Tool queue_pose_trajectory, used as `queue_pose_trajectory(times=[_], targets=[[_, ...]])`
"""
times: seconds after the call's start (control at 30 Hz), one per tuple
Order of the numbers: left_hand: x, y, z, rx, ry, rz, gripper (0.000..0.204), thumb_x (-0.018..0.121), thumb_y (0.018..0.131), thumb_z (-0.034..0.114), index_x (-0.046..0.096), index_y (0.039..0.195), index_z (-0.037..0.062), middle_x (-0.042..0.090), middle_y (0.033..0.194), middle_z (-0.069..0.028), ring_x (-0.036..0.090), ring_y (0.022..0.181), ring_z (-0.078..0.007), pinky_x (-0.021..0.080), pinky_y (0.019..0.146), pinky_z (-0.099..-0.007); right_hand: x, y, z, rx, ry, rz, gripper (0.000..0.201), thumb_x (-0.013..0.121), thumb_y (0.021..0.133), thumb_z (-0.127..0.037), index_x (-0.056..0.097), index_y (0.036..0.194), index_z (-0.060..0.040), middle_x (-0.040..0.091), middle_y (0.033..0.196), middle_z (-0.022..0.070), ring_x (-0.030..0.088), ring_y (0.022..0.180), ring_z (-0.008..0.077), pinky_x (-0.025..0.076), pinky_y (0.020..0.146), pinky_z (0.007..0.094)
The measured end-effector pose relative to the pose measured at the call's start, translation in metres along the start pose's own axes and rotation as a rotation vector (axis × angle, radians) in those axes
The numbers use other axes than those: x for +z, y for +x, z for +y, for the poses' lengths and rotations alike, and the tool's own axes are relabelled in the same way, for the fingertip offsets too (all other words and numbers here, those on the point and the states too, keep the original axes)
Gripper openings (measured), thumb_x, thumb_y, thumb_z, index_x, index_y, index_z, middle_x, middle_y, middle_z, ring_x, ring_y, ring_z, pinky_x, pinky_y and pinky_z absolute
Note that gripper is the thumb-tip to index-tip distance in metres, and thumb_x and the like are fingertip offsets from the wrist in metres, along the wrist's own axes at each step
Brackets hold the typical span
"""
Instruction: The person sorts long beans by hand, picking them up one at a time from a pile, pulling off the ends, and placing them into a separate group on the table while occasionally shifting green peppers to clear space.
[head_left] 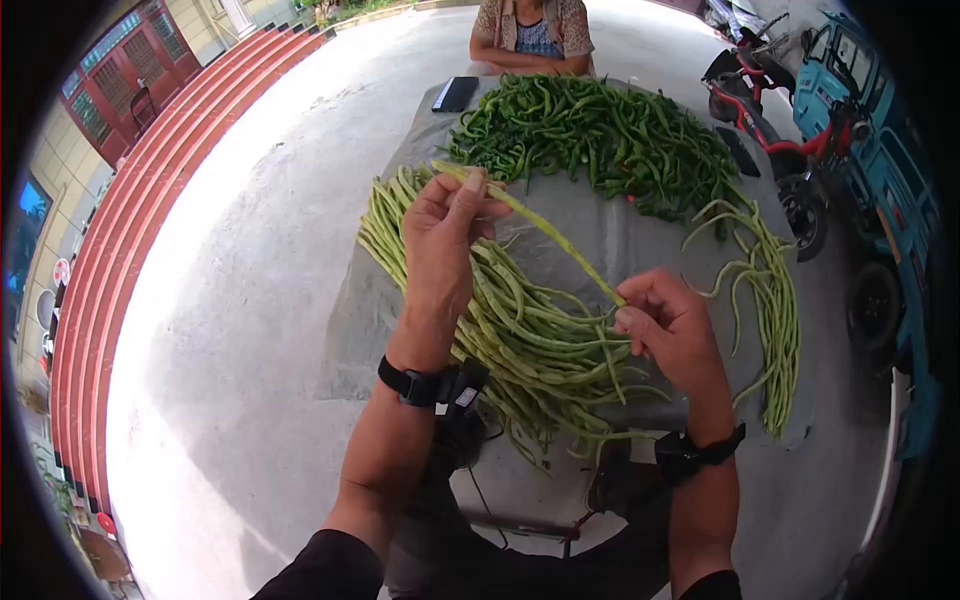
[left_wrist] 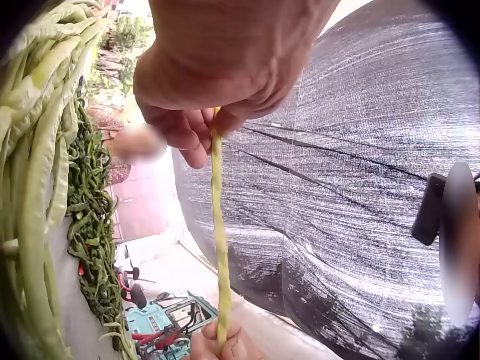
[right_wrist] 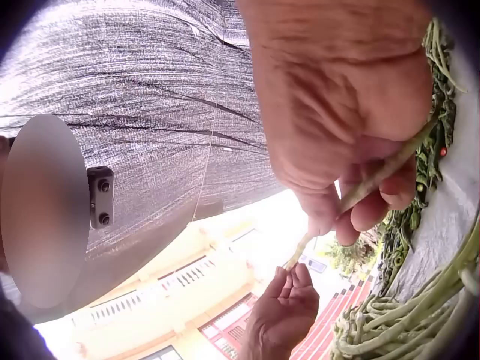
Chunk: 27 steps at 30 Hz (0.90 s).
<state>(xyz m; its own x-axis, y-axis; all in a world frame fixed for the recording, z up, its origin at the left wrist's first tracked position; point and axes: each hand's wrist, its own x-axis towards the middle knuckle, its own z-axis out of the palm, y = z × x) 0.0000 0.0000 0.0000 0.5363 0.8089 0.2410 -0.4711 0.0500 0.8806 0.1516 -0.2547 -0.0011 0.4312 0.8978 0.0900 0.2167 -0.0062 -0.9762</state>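
One long yellow-green yardlong bean (head_left: 557,238) is stretched between the two hands, above the table. The left hand (head_left: 440,235) pinches it toward its far end, between thumb and fingers. At the near end the right hand (head_left: 672,325) holds it with thumb and fingertips. In the left wrist view the bean (left_wrist: 218,217) runs fairly straight from one hand to the other. Below the hands lies a large heap of yardlong beans (head_left: 520,340), fanned across the front of the table. A smaller bunch of beans (head_left: 778,335) sits at the right side.
A broad pile of green chili peppers (head_left: 590,130) covers the far part of the sheet-covered table (head_left: 350,345). A phone (head_left: 455,95) lies at the far left corner, and a dark flat object (head_left: 738,150) at the right. Across the table a person (head_left: 530,40) sits with folded arms.
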Motion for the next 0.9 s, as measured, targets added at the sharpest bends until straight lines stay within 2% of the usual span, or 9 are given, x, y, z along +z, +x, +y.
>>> queue_pose_trajectory(times=[0.07, 0.17, 0.27, 0.37, 0.47, 0.57, 0.67, 0.9], targets=[[-0.014, 0.009, -0.001, 0.026, 0.011, 0.039, 0.029, 0.071, 0.103, 0.020, 0.069, 0.125, 0.0014, 0.077, 0.102, -0.0079, 0.072, 0.078, -0.0104, 0.050, 0.061, -0.0225, 0.015, 0.001, -0.007, -0.020, -0.035, 0.008, 0.016, 0.071, 0.100, -0.011, 0.068, 0.114, -0.0030, 0.072, 0.087, 0.0058, 0.064, 0.074, 0.0075, 0.054, 0.066, 0.0289], [-0.025, 0.012, 0.005, -0.008, 0.066, 0.089, 0.016, 0.070, 0.104, 0.018, 0.072, 0.107, 0.0029, 0.077, 0.101, -0.0062, 0.068, 0.072, -0.0088, 0.047, 0.058, -0.0205, 0.032, 0.003, -0.009, -0.041, -0.132, 0.023, 0.016, 0.073, 0.098, -0.010, 0.068, 0.109, -0.0009, 0.074, 0.088, 0.0091, 0.067, 0.073, 0.0123, 0.054, 0.065, 0.0325], [-0.046, 0.024, 0.006, -0.023, 0.092, 0.069, 0.022, 0.072, 0.102, 0.016, 0.065, 0.116, 0.0004, 0.077, 0.100, -0.0090, 0.067, 0.070, -0.0097, 0.045, 0.054, -0.0201, 0.051, 0.013, 0.001, -0.261, -0.281, 0.135, 0.015, 0.074, 0.095, -0.009, 0.067, 0.106, -0.0009, 0.074, 0.088, 0.0129, 0.070, 0.072, 0.0220, 0.054, 0.066, 0.0363], [-0.050, 0.029, 0.004, 0.013, 0.194, 0.241, 0.036, 0.072, 0.101, 0.014, 0.053, 0.128, -0.0017, 0.076, 0.102, -0.0134, 0.068, 0.071, -0.0115, 0.044, 0.054, -0.0211, 0.063, 0.018, -0.004, -0.275, -0.395, 0.189, 0.014, 0.075, 0.093, -0.009, 0.068, 0.103, -0.0032, 0.072, 0.088, 0.0149, 0.070, 0.075, 0.0325, 0.055, 0.068, 0.0399], [-0.058, 0.034, 0.001, 0.094, 0.305, 0.345, 0.043, 0.075, 0.099, 0.014, 0.046, 0.128, 0.0015, 0.076, 0.097, -0.0141, 0.067, 0.069, -0.0136, 0.045, 0.054, -0.0226, 0.073, 0.023, -0.003, -0.328, -0.458, 0.216, 0.014, 0.075, 0.091, -0.009, 0.067, 0.102, -0.0045, 0.070, 0.089, 0.0145, 0.069, 0.077, 0.0348, 0.054, 0.069, 0.0420], [-0.057, 0.034, 0.002, 0.099, 0.309, 0.387, 0.040, 0.076, 0.098, 0.015, 0.047, 0.124, 0.0048, 0.075, 0.096, -0.0131, 0.068, 0.068, -0.0148, 0.044, 0.053, -0.0230, 0.086, 0.027, -0.001, -0.341, -0.446, 0.212, 0.013, 0.074, 0.091, -0.009, 0.067, 0.102, -0.0056, 0.070, 0.093, 0.0142, 0.069, 0.080, 0.0367, 0.054, 0.069, 0.0443], [-0.067, 0.039, -0.002, 0.037, 0.310, 0.285, 0.037, 0.075, 0.098, 0.015, 0.049, 0.123, 0.0075, 0.075, 0.098, -0.0121, 0.067, 0.069, -0.0138, 0.044, 0.053, -0.0234, 0.096, 0.033, 0.008, -0.373, -0.463, 0.205, 0.013, 0.073, 0.092, -0.009, 0.065, 0.102, -0.0062, 0.069, 0.095, 0.0140, 0.069, 0.081, 0.0383, 0.054, 0.069, 0.0458], [-0.068, 0.038, 0.001, -0.038, 0.209, 0.252, 0.036, 0.073, 0.100, 0.016, 0.051, 0.127, 0.0067, 0.075, 0.106, -0.0105, 0.068, 0.071, -0.0135, 0.045, 0.054, -0.0228, 0.109, 0.043, 0.005, -0.370, -0.511, 0.235, 0.011, 0.072, 0.094, -0.010, 0.065, 0.102, -0.0069, 0.069, 0.095, 0.0138, 0.068, 0.082, 0.0399, 0.054, 0.069, 0.0484]])
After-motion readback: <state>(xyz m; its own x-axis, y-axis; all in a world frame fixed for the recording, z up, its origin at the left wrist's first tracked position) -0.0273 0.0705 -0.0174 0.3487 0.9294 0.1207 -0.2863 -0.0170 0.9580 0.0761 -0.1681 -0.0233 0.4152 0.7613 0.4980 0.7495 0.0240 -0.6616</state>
